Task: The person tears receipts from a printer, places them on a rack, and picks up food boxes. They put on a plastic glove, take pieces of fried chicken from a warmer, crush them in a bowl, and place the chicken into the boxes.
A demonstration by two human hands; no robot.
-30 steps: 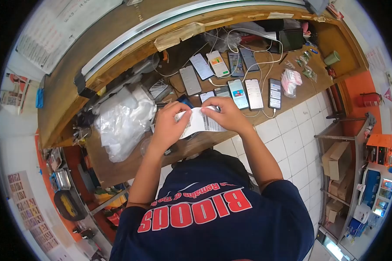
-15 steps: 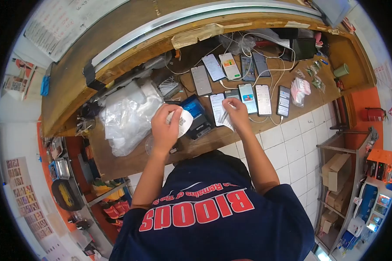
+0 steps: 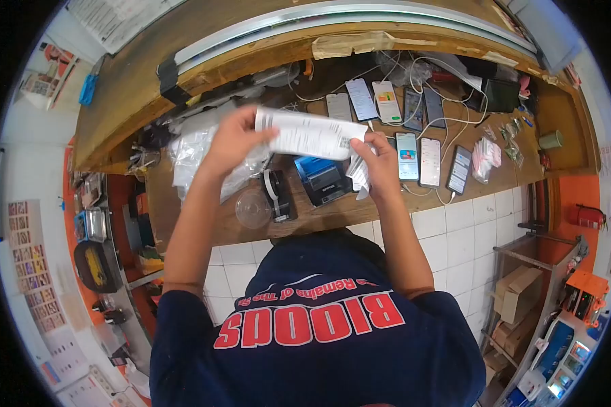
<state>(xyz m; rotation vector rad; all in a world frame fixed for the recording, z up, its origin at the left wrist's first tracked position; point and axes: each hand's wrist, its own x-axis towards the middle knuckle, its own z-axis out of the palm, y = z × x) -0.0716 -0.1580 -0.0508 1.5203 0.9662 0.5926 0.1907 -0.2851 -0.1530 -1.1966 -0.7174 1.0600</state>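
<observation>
Left hand: the left hand (image 3: 232,139) is raised above the counter, with the fingers curled shut on the left end of a long printed slip (image 3: 310,134).
Right hand: the fingers of the right hand (image 3: 381,166) are closed on a smaller folded paper (image 3: 358,178), and the slip's right end is touched at the thumb.
Slip: it is held nearly level in the air between both hands, above the blue-topped printer (image 3: 322,180) and clear of it.
Near edge: the wooden counter (image 3: 332,216) ends just beneath the forearms, and a narrow bare strip is left between printer and edge.
Left of printer: a tape dispenser (image 3: 276,195) and a clear round lid (image 3: 253,208) are set close together, near the edge.
Far left: crumpled plastic bags (image 3: 195,152) are heaped below the left wrist.
Right side: three lit phones (image 3: 430,161) are laid side by side just beside the right hand, with cables run to them.
Far edge: the counter is closed off by a raised wooden ledge (image 3: 251,57), and a row of phones (image 3: 375,100) is lined up before it.
</observation>
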